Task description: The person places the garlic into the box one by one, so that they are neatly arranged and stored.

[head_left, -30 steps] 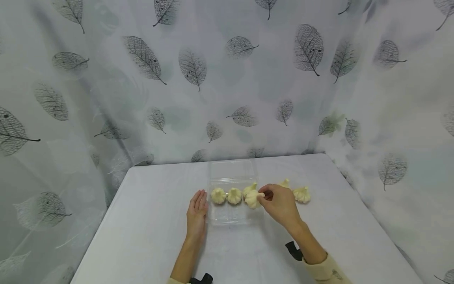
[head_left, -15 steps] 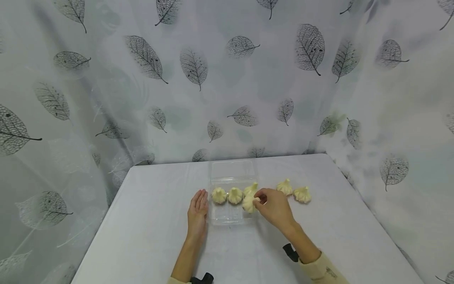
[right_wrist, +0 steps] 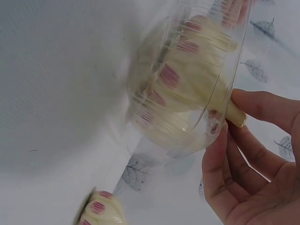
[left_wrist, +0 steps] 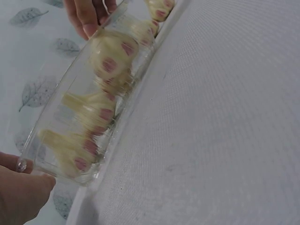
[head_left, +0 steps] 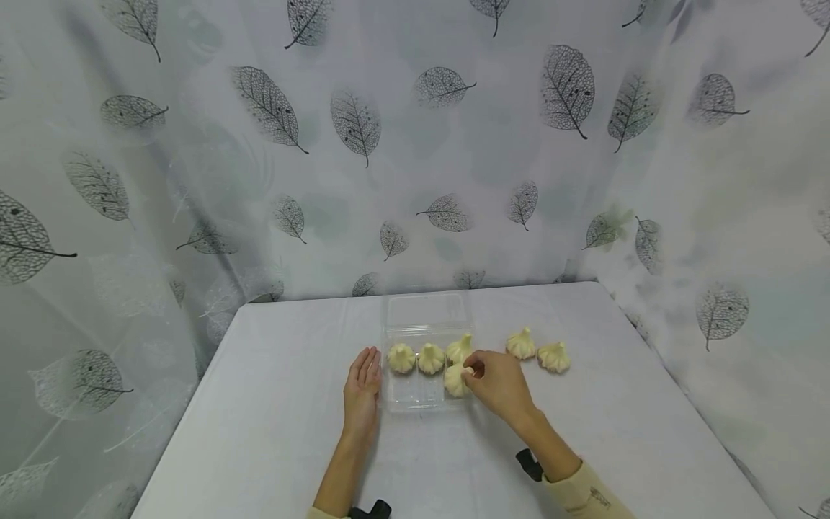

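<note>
A clear plastic clamshell box (head_left: 421, 409) lies on the table with its lid (head_left: 426, 311) folded back. My right hand (head_left: 502, 386) pinches the stem of a garlic bulb (head_left: 455, 382) at the box's front right corner. In the right wrist view, thumb and fingers meet around that stem (right_wrist: 236, 116) just over the rim. Three more garlic bulbs, left (head_left: 401, 358), middle (head_left: 431, 358) and right (head_left: 460, 349), sit in a back row inside. My left hand (head_left: 361, 393) rests along the box's left wall, fingers straight.
Two more garlic bulbs, one nearer (head_left: 521, 344) and one farther right (head_left: 554, 357), lie on the white-covered table (head_left: 259, 418) to the right of the box. A leaf-printed curtain (head_left: 415, 158) hangs behind and on both sides.
My right hand has moved left and down, lowering the garlic bulb from over the back right one into the box's front right part. My left hand has stayed at the box's left wall.
</note>
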`<state>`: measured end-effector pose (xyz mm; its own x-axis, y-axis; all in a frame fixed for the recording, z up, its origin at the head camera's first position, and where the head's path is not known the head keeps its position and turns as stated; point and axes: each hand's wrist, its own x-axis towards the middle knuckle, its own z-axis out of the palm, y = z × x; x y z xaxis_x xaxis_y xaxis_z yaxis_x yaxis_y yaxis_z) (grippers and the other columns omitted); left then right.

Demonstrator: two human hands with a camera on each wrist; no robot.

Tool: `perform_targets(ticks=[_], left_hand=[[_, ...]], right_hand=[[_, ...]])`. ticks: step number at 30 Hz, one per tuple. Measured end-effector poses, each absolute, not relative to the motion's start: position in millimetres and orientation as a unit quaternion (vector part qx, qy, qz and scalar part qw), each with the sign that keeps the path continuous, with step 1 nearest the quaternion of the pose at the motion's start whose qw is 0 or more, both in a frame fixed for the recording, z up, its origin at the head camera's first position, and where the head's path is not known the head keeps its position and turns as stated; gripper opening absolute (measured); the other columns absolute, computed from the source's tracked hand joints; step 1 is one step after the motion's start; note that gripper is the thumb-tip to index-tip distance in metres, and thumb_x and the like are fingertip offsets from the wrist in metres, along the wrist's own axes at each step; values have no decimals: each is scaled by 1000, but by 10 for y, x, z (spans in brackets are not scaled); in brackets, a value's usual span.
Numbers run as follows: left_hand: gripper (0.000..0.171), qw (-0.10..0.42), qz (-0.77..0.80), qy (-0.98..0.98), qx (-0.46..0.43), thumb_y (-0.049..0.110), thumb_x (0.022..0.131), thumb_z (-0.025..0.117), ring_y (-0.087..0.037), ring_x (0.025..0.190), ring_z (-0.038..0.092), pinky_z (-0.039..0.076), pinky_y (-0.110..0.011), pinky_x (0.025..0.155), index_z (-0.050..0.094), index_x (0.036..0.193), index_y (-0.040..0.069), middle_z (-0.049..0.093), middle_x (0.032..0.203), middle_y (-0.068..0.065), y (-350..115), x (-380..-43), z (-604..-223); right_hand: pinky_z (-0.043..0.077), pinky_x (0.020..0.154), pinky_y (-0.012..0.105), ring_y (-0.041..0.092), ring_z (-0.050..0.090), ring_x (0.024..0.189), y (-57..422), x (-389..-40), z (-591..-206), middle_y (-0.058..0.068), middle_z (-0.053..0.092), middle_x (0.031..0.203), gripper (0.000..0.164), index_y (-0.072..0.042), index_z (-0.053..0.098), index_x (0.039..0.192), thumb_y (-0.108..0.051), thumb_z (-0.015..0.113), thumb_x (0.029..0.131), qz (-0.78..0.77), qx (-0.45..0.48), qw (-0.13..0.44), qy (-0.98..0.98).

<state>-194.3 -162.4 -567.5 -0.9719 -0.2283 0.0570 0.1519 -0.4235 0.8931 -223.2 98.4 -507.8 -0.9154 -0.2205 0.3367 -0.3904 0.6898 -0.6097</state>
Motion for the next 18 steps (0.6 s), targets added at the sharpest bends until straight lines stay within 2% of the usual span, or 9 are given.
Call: perform_targets(ticks=[18], left_hand=[[62, 112, -843, -525, 38, -16, 103, 33, -29, 159, 21, 25, -36, 128, 20, 162, -2, 22, 170, -19, -1612, -1933, -5666]], right_hand=[[56, 67, 31, 10, 63, 74, 985, -2215, -5121, -5, 72, 81, 14, -11, 78, 89, -10, 87, 80, 347, 167, 89, -919]])
